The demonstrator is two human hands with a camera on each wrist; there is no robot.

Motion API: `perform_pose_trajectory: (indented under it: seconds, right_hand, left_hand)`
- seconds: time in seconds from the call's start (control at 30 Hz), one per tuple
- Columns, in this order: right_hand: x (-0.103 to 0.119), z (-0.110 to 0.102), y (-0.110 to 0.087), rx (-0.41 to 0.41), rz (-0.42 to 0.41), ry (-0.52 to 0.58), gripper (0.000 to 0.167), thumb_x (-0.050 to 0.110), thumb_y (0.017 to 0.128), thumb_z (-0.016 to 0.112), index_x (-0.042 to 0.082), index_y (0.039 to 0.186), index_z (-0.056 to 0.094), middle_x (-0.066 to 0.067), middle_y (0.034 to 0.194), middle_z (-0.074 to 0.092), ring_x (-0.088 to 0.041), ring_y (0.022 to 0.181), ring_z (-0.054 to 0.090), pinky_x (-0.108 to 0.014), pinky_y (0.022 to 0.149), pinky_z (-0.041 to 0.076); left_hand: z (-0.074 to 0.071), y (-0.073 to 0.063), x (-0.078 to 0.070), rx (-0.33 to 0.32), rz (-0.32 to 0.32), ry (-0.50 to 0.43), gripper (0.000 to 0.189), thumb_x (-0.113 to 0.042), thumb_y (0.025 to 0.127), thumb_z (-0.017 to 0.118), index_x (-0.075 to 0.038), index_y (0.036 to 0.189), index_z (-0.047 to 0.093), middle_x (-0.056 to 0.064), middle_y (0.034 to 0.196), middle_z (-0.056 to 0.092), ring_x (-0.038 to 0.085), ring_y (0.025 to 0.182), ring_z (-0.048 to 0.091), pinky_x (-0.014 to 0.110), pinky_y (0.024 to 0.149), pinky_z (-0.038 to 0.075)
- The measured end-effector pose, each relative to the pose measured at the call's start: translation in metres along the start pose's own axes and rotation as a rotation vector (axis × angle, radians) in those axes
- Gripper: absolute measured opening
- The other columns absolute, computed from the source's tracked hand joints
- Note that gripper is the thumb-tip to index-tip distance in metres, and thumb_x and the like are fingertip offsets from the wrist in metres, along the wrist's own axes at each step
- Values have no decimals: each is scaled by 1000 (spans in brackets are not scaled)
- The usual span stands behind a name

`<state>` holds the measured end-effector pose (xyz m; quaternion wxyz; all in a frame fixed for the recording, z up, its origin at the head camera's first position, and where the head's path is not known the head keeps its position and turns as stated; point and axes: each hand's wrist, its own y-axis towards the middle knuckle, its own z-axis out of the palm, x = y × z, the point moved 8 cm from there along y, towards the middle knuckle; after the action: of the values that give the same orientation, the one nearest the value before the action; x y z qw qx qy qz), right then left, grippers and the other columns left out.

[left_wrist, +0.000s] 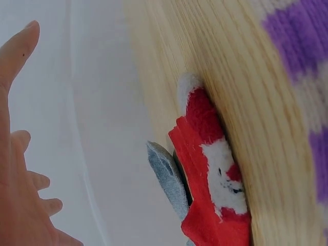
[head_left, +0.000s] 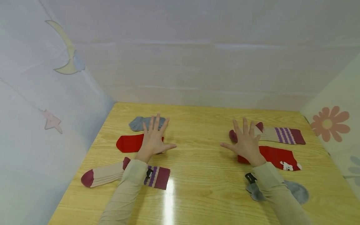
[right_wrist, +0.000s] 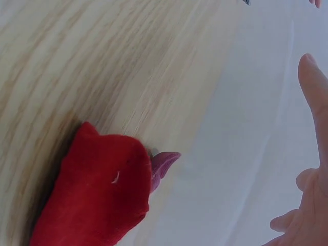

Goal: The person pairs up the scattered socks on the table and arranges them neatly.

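Observation:
My left hand point(head_left: 153, 139) is held with its fingers spread above the left group of socks and holds nothing. Beneath or beside it lie a grey sock point(head_left: 137, 123), a red sock point(head_left: 129, 143) with a white animal face seen in the left wrist view, and a beige sock point(head_left: 105, 174) with maroon ends and purple stripes. On the right my right hand point(head_left: 247, 143), also spread and holding nothing, is over another red sock point(head_left: 274, 156). A second striped beige sock point(head_left: 271, 134) lies behind it. Under the right forearm a second grey sock point(head_left: 298, 191) is partly hidden.
The socks lie on a wooden table point(head_left: 197, 175) in two columns, left and right. A pale sheet point(head_left: 197, 68) stands along the back, with printed walls at both sides showing a moon point(head_left: 66, 40) and a flower point(head_left: 327, 124).

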<state>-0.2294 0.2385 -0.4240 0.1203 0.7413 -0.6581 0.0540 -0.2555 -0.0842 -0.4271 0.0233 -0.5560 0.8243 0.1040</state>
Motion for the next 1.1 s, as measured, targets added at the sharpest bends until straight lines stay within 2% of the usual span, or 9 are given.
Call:
perform_pose_trajectory:
  seconds: [0.27,0.53,1.1]
  right_hand:
    - [6,-3,-1,-10,-3,15,113,64,68,64,20,147,-3,-24,148,-3,-53,129,-7,-80,77,9]
    - [5,-1,0,-7,3,9,113,65,68,64,19,147,-3,-25,148,-4,-51,129,-11,-80,76,8]
    - [6,1,1,-14,-3,16,114,65,68,64,17,147,-2,-24,148,-5,-49,130,-12,-80,76,8]
  left_hand:
    - [-1,-2,1,-6,6,11,107,-78,66,50,-31,146,-4,9,151,-14,32,136,-8,67,97,7]
    - [-2,-1,2,-19,13,-3,108,-78,65,51,-32,146,-4,8,151,-13,31,136,-9,66,98,3]
    - [-2,-1,6,3,-10,2,107,-78,66,51,-32,146,-3,8,151,-12,31,136,-8,66,98,2]
